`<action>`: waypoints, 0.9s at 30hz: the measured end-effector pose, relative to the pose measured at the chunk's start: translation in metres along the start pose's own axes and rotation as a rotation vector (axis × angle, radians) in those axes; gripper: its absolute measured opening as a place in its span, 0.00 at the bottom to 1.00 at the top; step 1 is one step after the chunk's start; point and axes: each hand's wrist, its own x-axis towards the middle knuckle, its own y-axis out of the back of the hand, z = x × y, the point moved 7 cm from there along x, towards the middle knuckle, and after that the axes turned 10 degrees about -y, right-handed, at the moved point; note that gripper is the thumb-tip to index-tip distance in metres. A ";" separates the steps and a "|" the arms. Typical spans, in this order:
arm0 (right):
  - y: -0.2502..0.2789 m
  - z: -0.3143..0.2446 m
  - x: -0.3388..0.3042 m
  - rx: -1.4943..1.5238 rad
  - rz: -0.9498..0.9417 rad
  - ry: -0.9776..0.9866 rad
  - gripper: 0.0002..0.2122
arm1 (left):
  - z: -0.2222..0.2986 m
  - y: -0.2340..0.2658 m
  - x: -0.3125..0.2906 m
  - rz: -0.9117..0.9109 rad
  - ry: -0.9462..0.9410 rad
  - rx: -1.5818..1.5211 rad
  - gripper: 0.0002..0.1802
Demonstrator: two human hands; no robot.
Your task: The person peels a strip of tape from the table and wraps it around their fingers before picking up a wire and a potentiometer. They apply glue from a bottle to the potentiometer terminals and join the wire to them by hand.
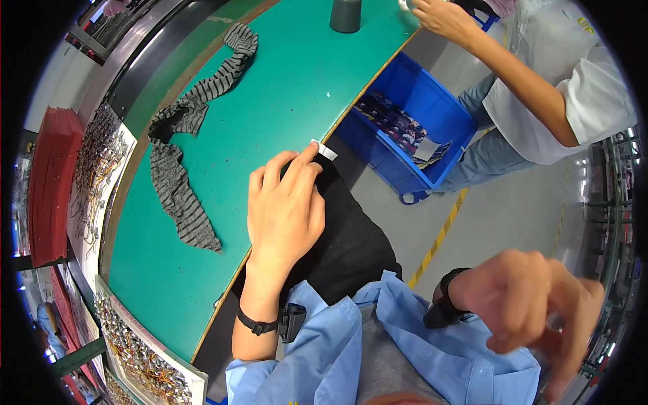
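My left hand (pixel 287 209) rests at the near edge of the green table (pixel 290 88), its fingers bent and apart. One fingertip touches a small white slip (pixel 325 150) that sticks out over the table's edge. Nothing else shows in this hand, though its palm side is hidden. My right hand (pixel 530 304) is raised off the table at the lower right, its fingers curled and smeared by motion; nothing can be made out in it. A grey and black striped strip of cloth (pixel 174 189) lies crumpled along the table, left of my left hand.
A blue bin (pixel 432 94) with several dark patterned pieces stands beyond the table's edge. Another person's hand (pixel 442 19) is over the far table end, near a dark grey cylinder (pixel 345 16). Boards of small wired parts (pixel 145 347) and a red stack (pixel 54 182) line the left.
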 end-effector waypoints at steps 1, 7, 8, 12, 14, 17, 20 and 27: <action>0.002 -0.001 0.004 0.002 0.005 -0.001 0.08 | 0.000 -0.001 -0.001 -0.005 0.002 0.000 0.12; -0.008 0.022 0.019 0.082 -0.362 -0.325 0.09 | -0.002 -0.002 -0.003 0.008 0.005 0.013 0.11; -0.008 0.025 0.019 0.080 -0.367 -0.371 0.11 | -0.002 -0.002 -0.002 0.009 0.004 0.012 0.11; -0.009 0.031 0.022 0.163 -0.367 -0.365 0.06 | -0.001 -0.002 -0.001 0.004 0.011 0.015 0.10; -0.011 0.030 0.019 0.131 -0.309 -0.329 0.05 | -0.001 -0.002 -0.001 0.004 0.014 0.014 0.10; -0.014 0.031 0.010 0.068 -0.193 -0.251 0.03 | -0.002 -0.002 -0.002 0.002 0.017 0.016 0.10; -0.007 0.027 0.001 -0.007 -0.053 -0.051 0.08 | -0.003 -0.004 -0.003 0.002 0.013 0.015 0.09; 0.003 0.030 -0.006 -0.092 0.014 -0.014 0.08 | -0.002 0.000 -0.002 0.006 0.016 0.003 0.09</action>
